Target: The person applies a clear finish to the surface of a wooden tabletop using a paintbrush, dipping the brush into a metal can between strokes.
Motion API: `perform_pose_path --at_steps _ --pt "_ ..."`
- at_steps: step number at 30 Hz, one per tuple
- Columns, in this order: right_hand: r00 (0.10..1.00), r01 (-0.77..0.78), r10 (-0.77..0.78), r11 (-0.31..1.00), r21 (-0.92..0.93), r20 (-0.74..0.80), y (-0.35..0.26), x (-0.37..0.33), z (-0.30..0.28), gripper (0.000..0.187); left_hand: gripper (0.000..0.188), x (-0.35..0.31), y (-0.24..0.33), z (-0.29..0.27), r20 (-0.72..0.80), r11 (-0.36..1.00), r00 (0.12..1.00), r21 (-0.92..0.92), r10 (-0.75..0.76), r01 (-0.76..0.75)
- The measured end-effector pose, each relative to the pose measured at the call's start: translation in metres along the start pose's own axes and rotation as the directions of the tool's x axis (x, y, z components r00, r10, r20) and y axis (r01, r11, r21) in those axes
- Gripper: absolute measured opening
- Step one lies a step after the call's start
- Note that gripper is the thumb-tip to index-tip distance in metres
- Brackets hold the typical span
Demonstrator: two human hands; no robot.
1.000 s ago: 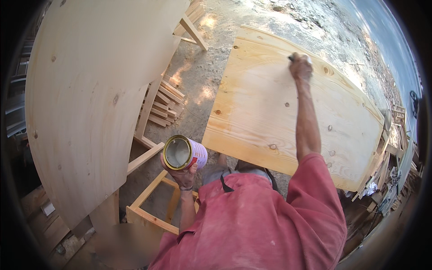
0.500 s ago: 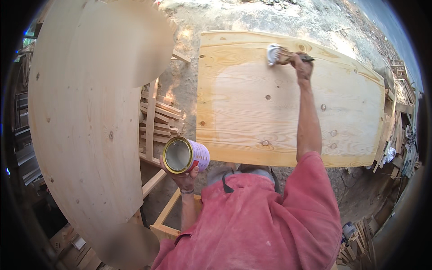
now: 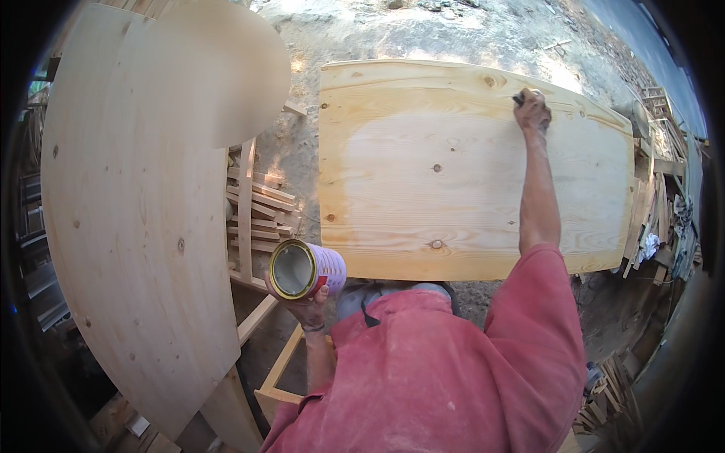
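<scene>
A wide panel of pale, knotty wood (image 3: pixel 423 189) lies flat in front of me, its border a wetter-looking yellow than its paler middle. My right hand (image 3: pixel 533 113) reaches over its far right part, fingers closed on a paintbrush (image 3: pixel 518 98). Only the dark handle end shows there; the hand covers the rest. At lower left, my left hand (image 3: pixel 306 308) grips a round tin (image 3: pixel 331 272) with a gold rim and lilac label. The tin is lidless and tilted, its greyish-white inside visible. It sits just off the panel's near left corner.
Another long, pale wooden panel (image 3: pixel 136 219) stretches along my left, partly behind a blurred patch. Between the panels are stacked wood strips (image 3: pixel 264 211) and a timber frame (image 3: pixel 283 362). Scrap wood (image 3: pixel 661 196) is heaped beyond the right edge, with more strips (image 3: pixel 612 392) at lower right.
My right hand has swept to the right along the panel's far side, and the brush head is now hidden. My left hand still holds the tin; the whole view has shifted slightly.
</scene>
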State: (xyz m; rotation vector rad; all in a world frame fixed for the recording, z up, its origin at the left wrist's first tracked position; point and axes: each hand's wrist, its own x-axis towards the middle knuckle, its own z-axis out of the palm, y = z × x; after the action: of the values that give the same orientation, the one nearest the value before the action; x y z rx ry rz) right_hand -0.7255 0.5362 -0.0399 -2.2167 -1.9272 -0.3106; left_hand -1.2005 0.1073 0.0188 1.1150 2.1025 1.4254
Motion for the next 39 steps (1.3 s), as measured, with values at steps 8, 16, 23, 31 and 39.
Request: perform_pose_path --at_steps 8,16,23,31,39 --pt "0.956 0.29 -0.286 0.915 0.279 -0.058 -0.236 -0.052 0.003 0.011 0.122 0.011 -0.018 -0.017 0.039 0.992 0.998 -0.114 -0.041 0.045" --pt "0.919 -0.219 -0.216 0.42 0.881 0.331 -0.375 -0.051 -0.017 0.02 0.124 0.046 -0.012 -0.035 0.066 0.991 0.998 -0.131 0.005 0.004" --pt "0.922 -0.375 0.113 0.022 0.927 0.371 -0.159 -0.001 0.047 0.019 0.126 0.04 -0.03 -0.055 0.007 0.992 1.0 -0.126 -0.009 0.01" --pt "0.993 0.116 -0.122 0.956 0.271 0.006 -0.191 -0.003 -0.005 0.013 0.124 0.044 -0.035 -0.063 0.023 0.999 0.999 -0.01 0.049 -0.049" --pt "0.76 0.568 -0.65 0.667 0.482 0.003 -0.351 -0.175 -0.035 0.017 0.124 0.069 -0.025 -0.062 0.065 0.99 0.991 -0.087 0.115 -0.109"
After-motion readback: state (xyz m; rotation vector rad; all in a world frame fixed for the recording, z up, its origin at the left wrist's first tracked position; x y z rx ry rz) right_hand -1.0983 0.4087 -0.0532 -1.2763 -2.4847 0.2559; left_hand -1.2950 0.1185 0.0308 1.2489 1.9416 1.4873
